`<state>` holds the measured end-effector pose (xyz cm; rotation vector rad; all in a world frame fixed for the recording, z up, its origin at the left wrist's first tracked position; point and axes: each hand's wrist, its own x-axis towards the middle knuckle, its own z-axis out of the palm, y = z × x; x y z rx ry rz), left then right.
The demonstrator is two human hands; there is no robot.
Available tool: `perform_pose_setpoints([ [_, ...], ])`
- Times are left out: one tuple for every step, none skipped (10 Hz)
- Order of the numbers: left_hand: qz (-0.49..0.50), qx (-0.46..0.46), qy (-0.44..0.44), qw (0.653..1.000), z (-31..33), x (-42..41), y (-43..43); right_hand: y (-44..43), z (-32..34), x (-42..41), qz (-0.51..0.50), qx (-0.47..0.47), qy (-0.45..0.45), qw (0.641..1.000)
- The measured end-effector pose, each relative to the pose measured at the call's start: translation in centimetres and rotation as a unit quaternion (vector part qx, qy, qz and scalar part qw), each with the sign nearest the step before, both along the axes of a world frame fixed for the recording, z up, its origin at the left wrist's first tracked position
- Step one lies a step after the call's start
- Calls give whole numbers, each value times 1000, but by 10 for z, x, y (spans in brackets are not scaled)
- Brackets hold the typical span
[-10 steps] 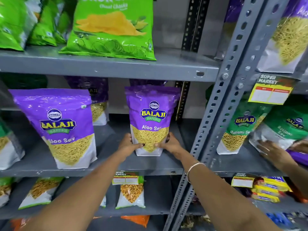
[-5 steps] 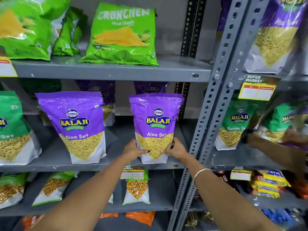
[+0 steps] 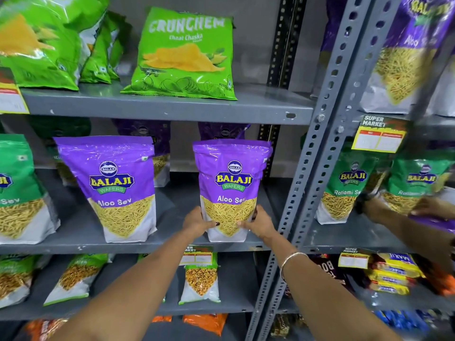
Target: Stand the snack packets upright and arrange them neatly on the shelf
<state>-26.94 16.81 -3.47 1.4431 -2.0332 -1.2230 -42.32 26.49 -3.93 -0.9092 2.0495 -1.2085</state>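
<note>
Purple Aloo Sev packet (image 3: 230, 190) upright at shelf (image 3: 152, 247) front edge, both hands' fingers (image 3: 209, 223) clasping it.

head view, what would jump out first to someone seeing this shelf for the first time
Most striking is the purple Balaji Aloo Sev pouch standing upright at the middle shelf's front edge, with the left hand and right hand in a grip on its lower sides. A matching second Aloo Sev pouch stands to its left. Above, a bright green Crunchem packet leans on the top shelf.
</note>
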Motion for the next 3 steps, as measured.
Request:
perform_pose_setpoints([
  [-6, -1, -7, 1000, 1, 0, 0, 0, -1, -2, 2, 7, -4, 1000],
  [-19, -11, -28, 999, 2, 1, -1, 2, 3, -3, 13, 24, -5, 1000],
  [-14, -89, -47, 995, 8, 9, -2, 2, 11, 4, 7, -1, 44, 999],
])
